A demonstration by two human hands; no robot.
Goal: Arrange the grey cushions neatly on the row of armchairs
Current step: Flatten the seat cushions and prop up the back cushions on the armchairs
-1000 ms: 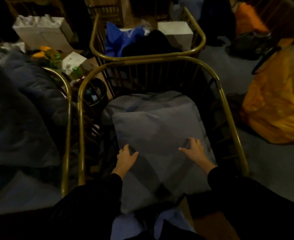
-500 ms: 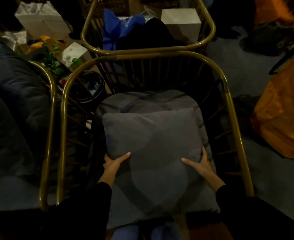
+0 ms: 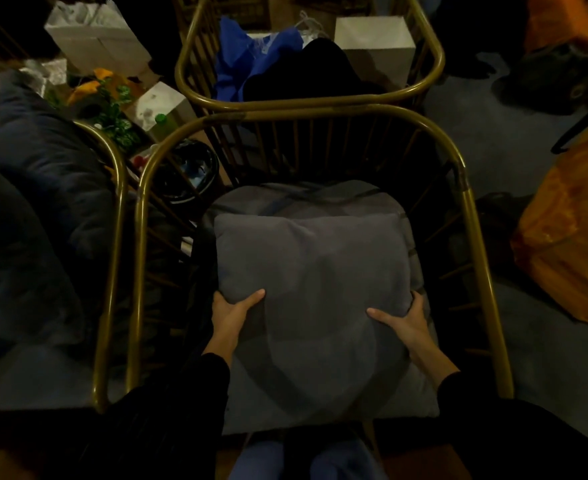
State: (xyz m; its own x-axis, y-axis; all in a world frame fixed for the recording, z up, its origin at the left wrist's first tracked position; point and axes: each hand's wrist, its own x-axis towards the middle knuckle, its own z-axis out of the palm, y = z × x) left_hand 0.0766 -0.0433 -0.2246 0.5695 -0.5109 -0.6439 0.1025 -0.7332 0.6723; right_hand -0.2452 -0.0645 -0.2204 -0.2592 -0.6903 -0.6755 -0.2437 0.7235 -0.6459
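Both hands clamp a grey cushion over the seat of the middle brass-framed armchair.

The armchair [image 3: 465, 216], its curved brass rail open toward the viewer, holds a grey seat pad [image 3: 320, 199] with the grey cushion [image 3: 306, 265] on top, square to the rail and set toward the front. A second armchair [image 3: 306, 102] directly behind it holds blue fabric [image 3: 240, 60] and something black; a third armchair [image 3: 116, 216] sits just beside on the left, dark padded fabric piled in it. Bare floor [image 3: 476, 150] lies open on the right, up to an orange bag [image 3: 569, 258]. The cushion is plump, smooth and dull grey, dented where the left hand [image 3: 232, 313] and right hand [image 3: 405, 320] squeeze its near corners, thumbs on top.
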